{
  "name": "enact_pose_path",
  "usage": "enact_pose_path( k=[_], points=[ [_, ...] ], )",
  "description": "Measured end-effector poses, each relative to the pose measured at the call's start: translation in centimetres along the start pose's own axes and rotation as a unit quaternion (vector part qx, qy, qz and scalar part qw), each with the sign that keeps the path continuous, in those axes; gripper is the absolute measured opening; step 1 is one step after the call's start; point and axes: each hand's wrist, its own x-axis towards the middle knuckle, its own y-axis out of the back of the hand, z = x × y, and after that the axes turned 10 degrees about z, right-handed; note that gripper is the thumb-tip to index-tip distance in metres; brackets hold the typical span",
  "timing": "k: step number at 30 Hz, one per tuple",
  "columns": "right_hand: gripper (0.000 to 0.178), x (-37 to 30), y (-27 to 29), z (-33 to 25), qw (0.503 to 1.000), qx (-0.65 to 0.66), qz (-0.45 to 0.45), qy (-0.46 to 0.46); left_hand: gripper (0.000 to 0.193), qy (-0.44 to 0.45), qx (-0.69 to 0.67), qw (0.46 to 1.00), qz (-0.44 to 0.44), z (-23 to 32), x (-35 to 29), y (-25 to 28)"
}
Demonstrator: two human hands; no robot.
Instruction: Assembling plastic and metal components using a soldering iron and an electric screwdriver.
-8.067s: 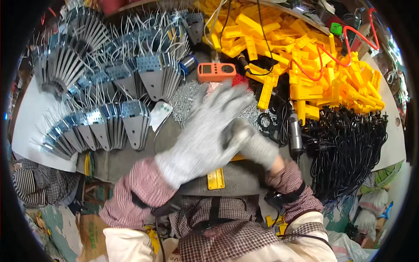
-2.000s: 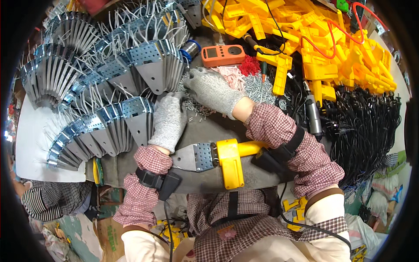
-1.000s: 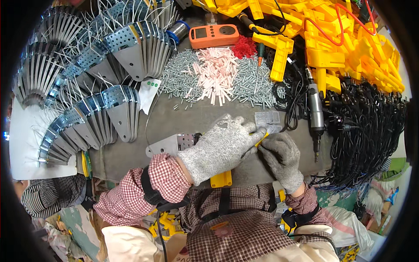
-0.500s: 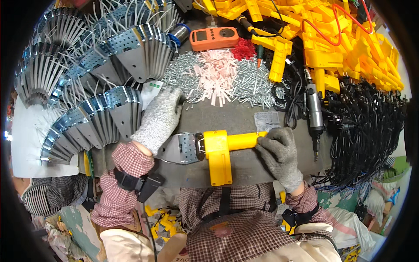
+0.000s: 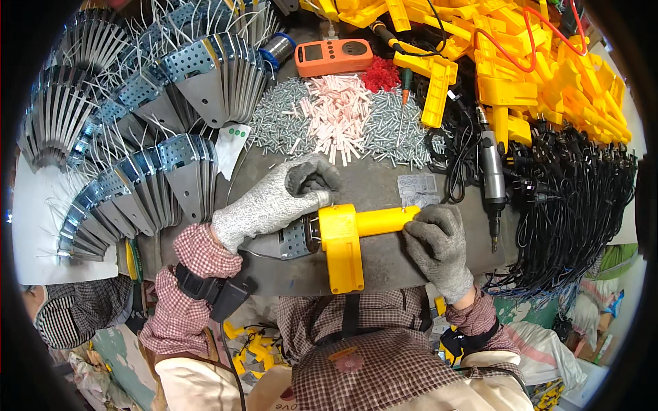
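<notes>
A yellow plastic handle housing [image 5: 341, 233] with a straight grip lies on the grey table in front of me. Fixed to its left end is a grey blade-shaped metal plate with a perforated bracket [image 5: 293, 240]. My left hand [image 5: 288, 192], in a grey-white glove, reaches over the plate; its curled fingers pinch at the housing's upper left corner, and whatever they hold is too small to make out. Around the grip's right end close the gloved fingertips of my right hand [image 5: 440, 250]. A small metal screw [image 5: 404, 207] stands near that end.
Beyond lie heaps of metal screws [image 5: 288, 113], pale pink sleeves [image 5: 336, 116] and red pieces [image 5: 381, 74], with an orange meter [image 5: 334, 57] behind. Bracketed plates [image 5: 199, 89] fill the left. On the right are an electric screwdriver [image 5: 492, 171], black cables [image 5: 576, 205] and yellow housings [image 5: 548, 75].
My left hand has come away from beside the screw heap, moving right and nearer to the housing's upper corner. My right hand stays at the grip's end.
</notes>
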Motion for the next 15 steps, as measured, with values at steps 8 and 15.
enact_pose_path(
  k=[8, 15],
  points=[
    [0.030, -0.1, -0.1, 0.3, 1.000, 0.007, 0.000, 0.016, 0.023, -0.097, 0.122, 0.988, -0.016, 1.8, -1.1, -0.4],
    [0.027, -0.1, 0.1, 0.3, 1.000, 0.022, 0.007, 0.012, 0.038, -0.258, 0.344, 0.901, 0.055, 1.9, -2.4, -2.6]
  ],
)
